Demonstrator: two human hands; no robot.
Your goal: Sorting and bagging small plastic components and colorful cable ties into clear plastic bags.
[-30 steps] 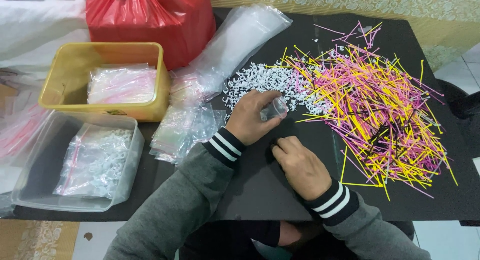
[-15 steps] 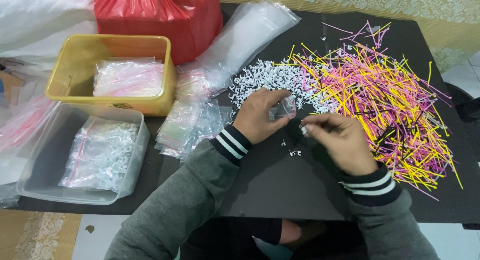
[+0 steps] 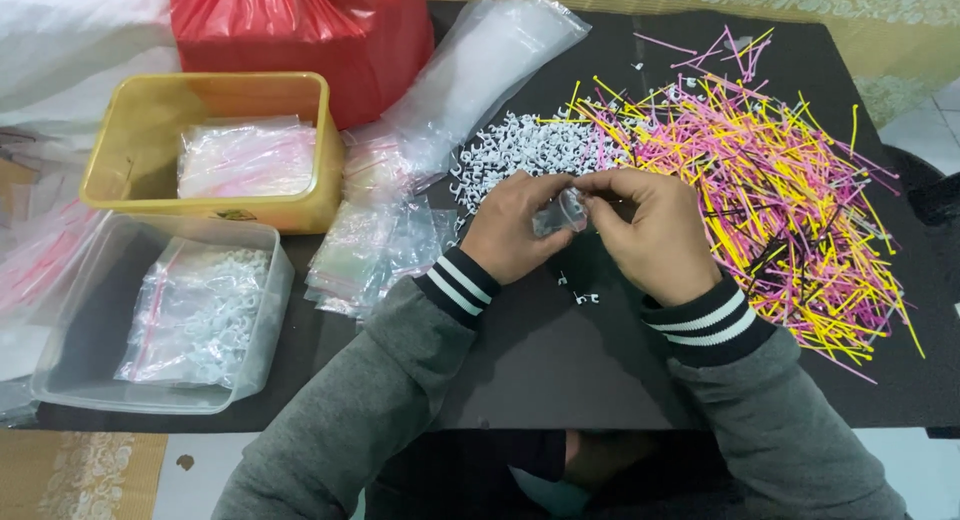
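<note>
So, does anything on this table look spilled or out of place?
A few small white clips lie loose on the black table just below the left hand and right hand, apart from the main white pile. Both hands hold a small clear bag. Nothing looks damaged.

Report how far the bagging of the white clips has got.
Done: filled small bags lie in the clear tub and the yellow basket. In hand: the left hand and right hand hold one small clear bag between them. Left: a pile of loose white clips, empty bags and pink and yellow ties.
</note>
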